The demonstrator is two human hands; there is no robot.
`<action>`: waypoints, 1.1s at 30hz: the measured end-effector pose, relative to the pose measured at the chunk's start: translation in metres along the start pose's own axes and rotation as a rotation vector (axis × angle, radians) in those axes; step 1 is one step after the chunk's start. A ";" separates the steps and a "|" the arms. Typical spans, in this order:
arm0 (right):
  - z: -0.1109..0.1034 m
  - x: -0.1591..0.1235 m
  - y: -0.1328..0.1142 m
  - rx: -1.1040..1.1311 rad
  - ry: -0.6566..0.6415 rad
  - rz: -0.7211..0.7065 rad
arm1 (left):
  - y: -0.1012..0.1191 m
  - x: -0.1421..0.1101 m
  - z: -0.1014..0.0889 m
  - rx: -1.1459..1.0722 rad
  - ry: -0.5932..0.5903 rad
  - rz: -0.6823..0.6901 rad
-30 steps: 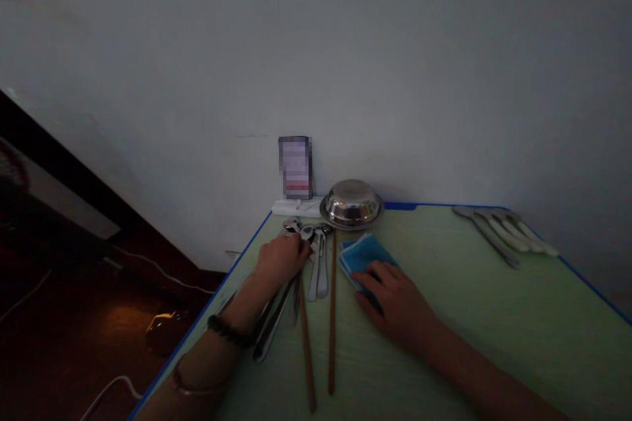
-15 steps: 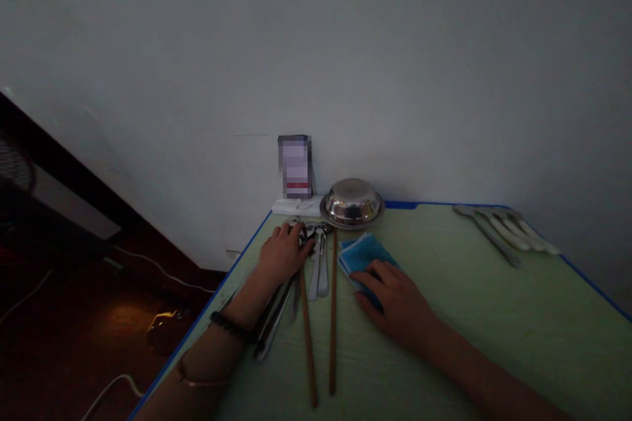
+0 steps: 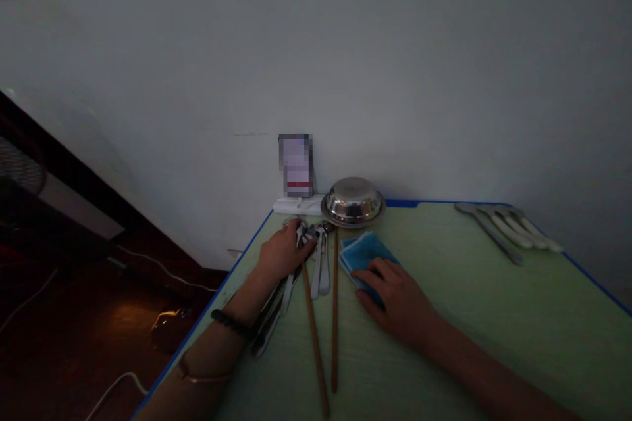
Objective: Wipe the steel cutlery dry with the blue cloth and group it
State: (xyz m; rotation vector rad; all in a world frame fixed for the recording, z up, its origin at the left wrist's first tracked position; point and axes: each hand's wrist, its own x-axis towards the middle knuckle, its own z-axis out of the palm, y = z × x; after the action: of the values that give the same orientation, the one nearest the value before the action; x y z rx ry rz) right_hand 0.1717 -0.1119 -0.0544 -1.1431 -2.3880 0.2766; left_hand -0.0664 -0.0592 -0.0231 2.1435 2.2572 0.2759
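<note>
My left hand [image 3: 282, 253] reaches into a pile of metal cutlery [image 3: 320, 270] on the table's left side. Its fingers and thumb curl round a silver piece of cutlery [image 3: 288, 296], whose long handle runs out below the palm; its head is partly hidden. Two wooden chopsticks, a left one [image 3: 316, 342] and a right one [image 3: 334, 322], lie lengthwise beside the pile. My right hand [image 3: 392, 296] holds a folded blue cloth [image 3: 365, 251] against the table, fingers bent over its near edge.
An upturned steel bowl [image 3: 353, 200] stands at the back edge. Left of it, a phone [image 3: 297, 164] leans against the wall on a white base [image 3: 291, 206]. Several white-handled utensils [image 3: 518, 230] and a long grey spoon [image 3: 498, 237] lie at the far right of the green table [image 3: 444, 263].
The silver piece at my left hand has shifted out from the pile. The left chopstick's near end has swung slightly right and closer. My right hand stays on the cloth.
</note>
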 end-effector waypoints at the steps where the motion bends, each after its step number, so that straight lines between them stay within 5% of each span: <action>1: 0.000 0.000 0.000 0.000 0.004 0.000 | -0.001 0.001 0.000 -0.004 -0.010 -0.004; 17: -0.006 -0.001 -0.004 0.013 -0.081 -0.117 | 0.013 -0.018 -0.003 0.142 0.082 0.130; 26: -0.003 0.000 -0.003 0.011 -0.057 -0.081 | 0.011 -0.026 -0.026 0.153 -0.232 0.285; 33: -0.004 -0.002 -0.002 0.030 -0.031 -0.079 | -0.005 -0.010 -0.022 0.047 -0.253 0.268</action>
State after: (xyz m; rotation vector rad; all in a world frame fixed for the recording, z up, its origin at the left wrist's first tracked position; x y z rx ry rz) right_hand 0.1728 -0.1150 -0.0509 -1.0351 -2.4408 0.3044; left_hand -0.0736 -0.0721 -0.0029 2.3501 1.8623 -0.0461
